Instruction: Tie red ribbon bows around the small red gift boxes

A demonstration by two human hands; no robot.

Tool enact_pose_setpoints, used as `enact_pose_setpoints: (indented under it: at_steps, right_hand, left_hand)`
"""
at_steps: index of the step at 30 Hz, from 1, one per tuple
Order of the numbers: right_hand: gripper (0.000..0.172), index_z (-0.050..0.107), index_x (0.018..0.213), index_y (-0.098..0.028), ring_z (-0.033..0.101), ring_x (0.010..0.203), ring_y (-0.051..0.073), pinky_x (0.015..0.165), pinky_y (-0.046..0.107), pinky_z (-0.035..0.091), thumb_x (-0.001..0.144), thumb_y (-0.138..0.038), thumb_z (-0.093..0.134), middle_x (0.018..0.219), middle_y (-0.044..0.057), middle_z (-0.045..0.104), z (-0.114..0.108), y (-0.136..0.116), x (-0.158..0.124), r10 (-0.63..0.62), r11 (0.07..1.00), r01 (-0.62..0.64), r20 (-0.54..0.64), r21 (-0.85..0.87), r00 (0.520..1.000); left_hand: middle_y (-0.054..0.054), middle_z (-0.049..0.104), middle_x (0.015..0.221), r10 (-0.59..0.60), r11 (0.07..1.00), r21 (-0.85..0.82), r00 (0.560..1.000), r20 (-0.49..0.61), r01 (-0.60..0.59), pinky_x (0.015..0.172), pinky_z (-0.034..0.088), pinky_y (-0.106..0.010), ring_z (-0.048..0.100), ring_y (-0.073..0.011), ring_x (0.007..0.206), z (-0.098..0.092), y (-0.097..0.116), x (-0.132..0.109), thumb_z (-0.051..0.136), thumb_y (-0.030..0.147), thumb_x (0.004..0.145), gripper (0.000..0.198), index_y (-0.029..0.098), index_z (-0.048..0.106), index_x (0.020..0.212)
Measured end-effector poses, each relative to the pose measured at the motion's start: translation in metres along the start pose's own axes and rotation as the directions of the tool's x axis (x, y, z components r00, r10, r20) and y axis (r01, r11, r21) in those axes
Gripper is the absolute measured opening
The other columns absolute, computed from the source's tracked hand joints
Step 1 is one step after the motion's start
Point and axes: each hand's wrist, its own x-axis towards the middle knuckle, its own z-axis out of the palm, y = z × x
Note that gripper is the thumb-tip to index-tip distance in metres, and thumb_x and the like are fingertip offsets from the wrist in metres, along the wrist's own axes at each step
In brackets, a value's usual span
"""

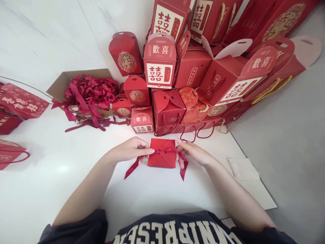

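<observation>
Far left: red paper bag with cord handle [9, 156] on white desk [56, 176]. Next: open brown cardboard box [56, 87], heaped with loose crimson ribbons [88, 91]. Left hand [133, 149]: fingers pinching shiny crimson ribbon [171, 149], tail hanging. Centre: flat red square box [162, 162] on desk between hands, ribbon crossing top; red printed gift boxes [159, 61] stacked behind. Right hand [191, 151]: fingers at ribbon's other side, can't tell if gripping. Far right: white paper [243, 168].

Flat red box [161, 162] lying on a white table [142, 200], darker ribbon [172, 149] knotted over it, tails out either side.
</observation>
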Motion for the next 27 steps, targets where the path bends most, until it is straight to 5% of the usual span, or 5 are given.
enact_pose_setpoints:
  at_steps: [5, 12, 17, 27]
  right_hand:
    - [0.042, 0.062, 0.069, -0.016, 0.038, 0.037, 0.007, 0.048, 0.023, 0.032, 0.086, -0.054, 0.059, 0.039, -0.007, 0.046, 0.000, 0.000, -0.003, -0.053, 0.999, 0.053, -0.032, -0.004, 0.998]
    - [0.032, 0.057, 0.072, -0.017, 0.047, 0.062, 0.011, 0.060, 0.026, 0.035, 0.082, -0.047, 0.066, 0.066, -0.002, 0.053, -0.005, -0.003, -0.007, -0.243, 0.961, 0.223, -0.115, -0.163, 0.963]
    - [0.033, 0.056, 0.068, -0.017, 0.045, 0.058, 0.011, 0.057, 0.026, 0.034, 0.083, -0.045, 0.065, 0.061, -0.002, 0.053, -0.014, -0.003, -0.008, -0.213, 0.952, 0.175, -0.135, -0.250, 0.968]
    - [0.025, 0.070, 0.077, -0.015, 0.052, 0.059, 0.011, 0.059, 0.026, 0.040, 0.078, -0.040, 0.071, 0.063, 0.000, 0.061, -0.026, 0.002, -0.008, -0.117, 0.971, 0.113, -0.007, -0.209, 0.993]
  left_hand:
    - [0.000, 0.060, 0.067, 0.033, 0.998, -0.060, 0.999, -0.036, -0.035, 0.063, 0.043, -0.022, 0.055, -0.0104, 0.063, 0.001, -0.004, 0.004, 0.059, 0.046, 0.086, 0.035, 0.013, 0.065, 0.074]
    - [0.000, 0.061, 0.066, 0.070, 0.995, -0.072, 0.997, -0.031, -0.072, 0.064, 0.043, -0.021, 0.056, -0.0107, 0.064, -0.001, -0.005, 0.005, 0.060, 0.043, 0.086, 0.033, 0.014, 0.063, 0.070]
    - [-0.001, 0.061, 0.065, 0.086, 0.996, -0.012, 0.996, -0.011, -0.086, 0.065, 0.045, -0.021, 0.055, -0.0104, 0.062, -0.009, -0.011, 0.008, 0.060, 0.041, 0.086, 0.033, 0.013, 0.064, 0.068]
    - [-0.004, 0.069, 0.066, 0.072, 0.996, -0.063, 0.976, 0.208, -0.060, 0.061, 0.048, -0.019, 0.062, -0.0116, 0.062, -0.031, -0.035, 0.013, 0.067, 0.032, 0.083, 0.021, 0.014, 0.073, 0.074]
